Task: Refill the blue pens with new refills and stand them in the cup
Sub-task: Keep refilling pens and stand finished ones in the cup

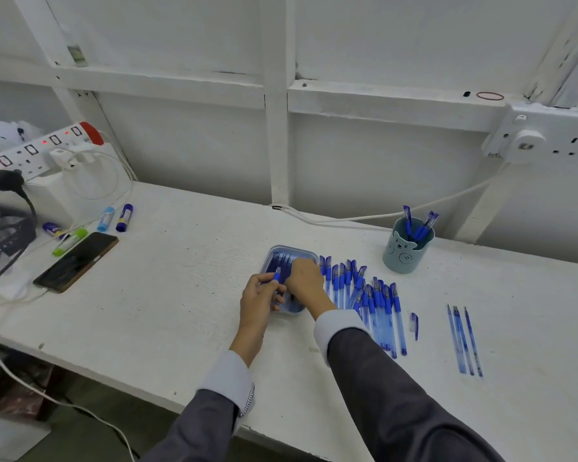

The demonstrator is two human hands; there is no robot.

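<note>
L hand [259,301] pinches slim pen [277,275] over rect. tray [291,250].

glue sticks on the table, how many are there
4: light blue stick and dark blue stick side by side near the power strip; green stick by the phone; purple stick just left of it. Others may hide in the clutter.

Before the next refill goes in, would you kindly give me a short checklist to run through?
1. Left hand grips the blue pen: ok.
2. Right hand is over the refill tray: ok.
3. Right hand holds a refill: cannot tell, its fingers are hidden.
4. Cup stands upright, with room beside its standing pens: ok.
5. Loose cap lies apart beside the waiting pens: ok.
</note>
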